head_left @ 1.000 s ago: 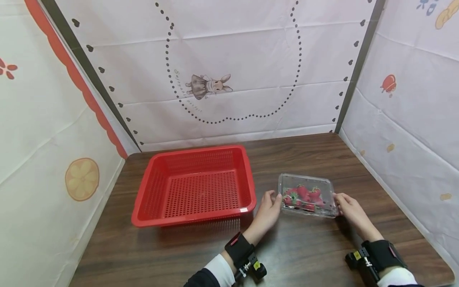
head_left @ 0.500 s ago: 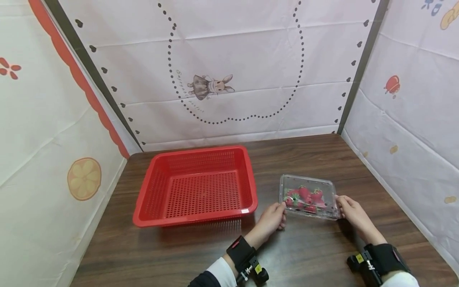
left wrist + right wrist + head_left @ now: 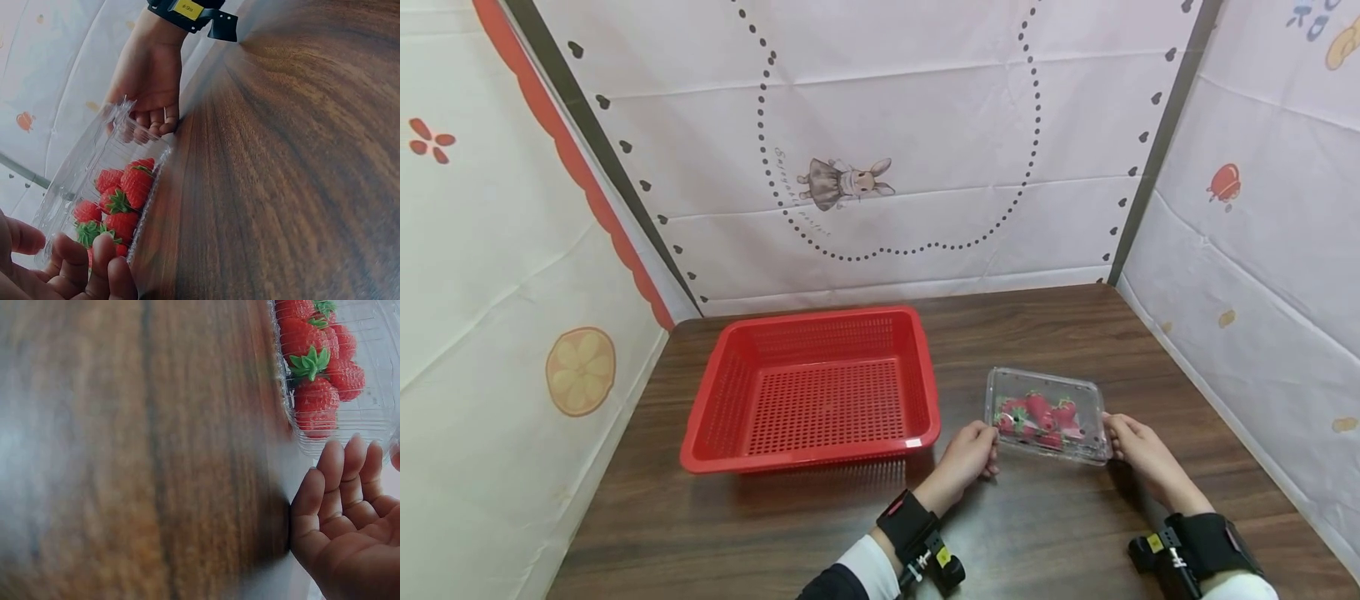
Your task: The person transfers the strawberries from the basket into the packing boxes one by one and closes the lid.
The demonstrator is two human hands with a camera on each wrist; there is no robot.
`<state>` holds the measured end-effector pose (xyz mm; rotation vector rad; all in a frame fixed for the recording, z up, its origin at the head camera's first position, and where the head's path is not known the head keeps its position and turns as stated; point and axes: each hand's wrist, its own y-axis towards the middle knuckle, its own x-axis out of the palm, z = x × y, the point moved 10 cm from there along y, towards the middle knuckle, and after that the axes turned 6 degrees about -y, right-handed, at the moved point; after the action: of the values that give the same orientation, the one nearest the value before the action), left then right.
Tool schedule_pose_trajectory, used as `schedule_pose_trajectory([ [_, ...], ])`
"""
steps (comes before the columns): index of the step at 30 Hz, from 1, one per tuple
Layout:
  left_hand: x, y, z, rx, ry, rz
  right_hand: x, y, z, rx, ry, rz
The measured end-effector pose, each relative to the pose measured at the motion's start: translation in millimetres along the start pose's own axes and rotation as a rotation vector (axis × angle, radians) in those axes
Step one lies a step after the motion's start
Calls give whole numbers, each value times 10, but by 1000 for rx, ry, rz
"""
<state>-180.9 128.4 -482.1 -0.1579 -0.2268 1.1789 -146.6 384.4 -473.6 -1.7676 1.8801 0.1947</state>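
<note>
A clear plastic clamshell box (image 3: 1048, 417) of red strawberries (image 3: 1037, 410) with green leaves sits on the table, its lid down. At its near left corner my left hand (image 3: 968, 458) has thumb and curled fingers on the rim; in the left wrist view the hand (image 3: 69, 262) has the box end between thumb and fingers. My right hand (image 3: 1142, 454) holds the right end. Seen from the right wrist, that hand's fingertips (image 3: 334, 453) meet the end wall, and its thumb is mostly out of frame.
A red perforated plastic basket (image 3: 827, 408) with nothing in it stands left of the box on the brown wooden table (image 3: 820, 533). White printed cloth walls (image 3: 895, 125) enclose the table at the back and both sides.
My left hand has slid from the box's left side toward its near left corner, its fingers curling more. The right hand keeps its place at the right end. The view has shifted slightly.
</note>
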Motion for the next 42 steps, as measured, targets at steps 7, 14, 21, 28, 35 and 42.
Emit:
schedule_pose_trajectory([
  [7,30,38,-2,-3,18,-17,-43,-16,-12,-4,2,-3],
  [14,58,64,12,34,76,25,-67,-27,-7,-14,-11,-7],
  [21,90,50,21,28,74,27,-89,-14,22,-15,8,0],
  [28,69,59,53,44,60,71,-92,-1,42,-15,25,-3],
  [35,-88,240,221,109,217,215,-75,19,-3,-29,27,-5],
  [42,-186,567,296,142,245,262,-13,25,8,-20,73,2],
])
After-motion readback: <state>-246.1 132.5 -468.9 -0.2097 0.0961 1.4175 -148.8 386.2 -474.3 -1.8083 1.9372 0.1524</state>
